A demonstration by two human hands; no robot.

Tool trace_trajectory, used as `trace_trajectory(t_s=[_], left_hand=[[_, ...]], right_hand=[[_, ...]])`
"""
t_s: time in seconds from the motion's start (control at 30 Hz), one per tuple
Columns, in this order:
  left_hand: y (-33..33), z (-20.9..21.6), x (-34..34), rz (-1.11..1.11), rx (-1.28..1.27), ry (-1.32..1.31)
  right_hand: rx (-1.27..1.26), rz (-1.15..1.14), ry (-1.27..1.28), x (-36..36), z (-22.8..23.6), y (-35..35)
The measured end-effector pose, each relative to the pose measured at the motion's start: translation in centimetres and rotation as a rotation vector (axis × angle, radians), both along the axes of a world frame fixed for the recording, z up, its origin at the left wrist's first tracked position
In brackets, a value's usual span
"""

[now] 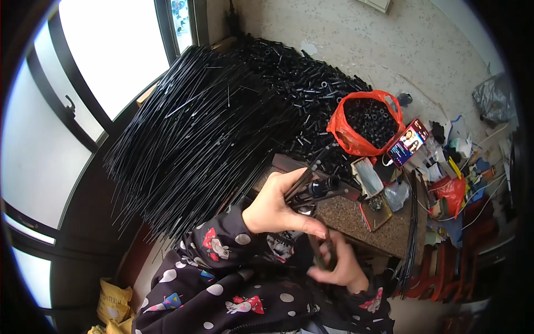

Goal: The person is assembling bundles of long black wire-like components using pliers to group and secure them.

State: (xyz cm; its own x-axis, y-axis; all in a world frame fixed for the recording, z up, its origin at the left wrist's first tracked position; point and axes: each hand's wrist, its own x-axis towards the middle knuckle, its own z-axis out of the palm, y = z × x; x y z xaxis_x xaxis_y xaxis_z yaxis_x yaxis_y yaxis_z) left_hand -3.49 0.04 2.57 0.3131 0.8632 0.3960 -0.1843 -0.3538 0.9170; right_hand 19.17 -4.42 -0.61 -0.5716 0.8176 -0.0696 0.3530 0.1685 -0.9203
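My left hand [278, 207] is closed around a few thin black rods [301, 184], over the near edge of the speckled tabletop [347, 220]. A short, thick black tube [322, 187] shows beside the rods at its fingers. Just below and to the right, my right hand [340, 266] is blurred by motion, its fingers curled round something dark that I cannot make out. Beyond my left hand lies a large sheaf of long thin black rods [194, 133]. A heap of short black tubes [311, 92] spreads behind it.
An open red plastic bag [346, 138] holds small black ring-shaped parts. Right of it a lit phone [409, 143] leans upright. A clear-topped box [367, 177] stands near the tabletop. Clutter and a second red bag [448, 192] fill the right; windows [111, 50] line the left.
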Motion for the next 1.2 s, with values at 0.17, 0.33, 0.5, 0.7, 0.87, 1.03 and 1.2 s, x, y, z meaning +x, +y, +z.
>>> trace_trajectory(t_s=[0.17, 0.33, 0.5, 0.7, 0.87, 1.03, 1.2], left_hand=[[0.9, -1.1, -0.3, 0.005, 0.006, -0.115], [0.6, -1.1, 0.7, 0.079, 0.103, -0.067], [0.1, -0.2, 1.0, 0.115, 0.078, -0.069], [0.0, -2.2, 2.5, 0.181, -0.075, -0.077], [0.2, -3.6, 4.3, 0.256, -0.161, 0.013], [0.5, -4.6, 4.0, 0.159, -0.207, -0.164], [1.1, -5.0, 3.9, 0.075, -0.172, -0.116]], right_hand=[[0.876, -0.272, -0.295, 0.2, -0.9, 0.0], [-0.349, 0.086, 0.184, -0.2, -1.8, -1.3], [-0.678, 0.220, 0.401, 0.8, 0.8, -0.1], [-0.491, 0.022, 0.388, -1.4, -4.1, -2.6], [-0.544, -0.143, 0.504, -2.2, -7.5, -3.5], [-0.009, -0.432, 0.206, 1.1, -8.2, 0.4], [0.566, -0.928, -0.325, 13.4, -11.0, 10.2]])
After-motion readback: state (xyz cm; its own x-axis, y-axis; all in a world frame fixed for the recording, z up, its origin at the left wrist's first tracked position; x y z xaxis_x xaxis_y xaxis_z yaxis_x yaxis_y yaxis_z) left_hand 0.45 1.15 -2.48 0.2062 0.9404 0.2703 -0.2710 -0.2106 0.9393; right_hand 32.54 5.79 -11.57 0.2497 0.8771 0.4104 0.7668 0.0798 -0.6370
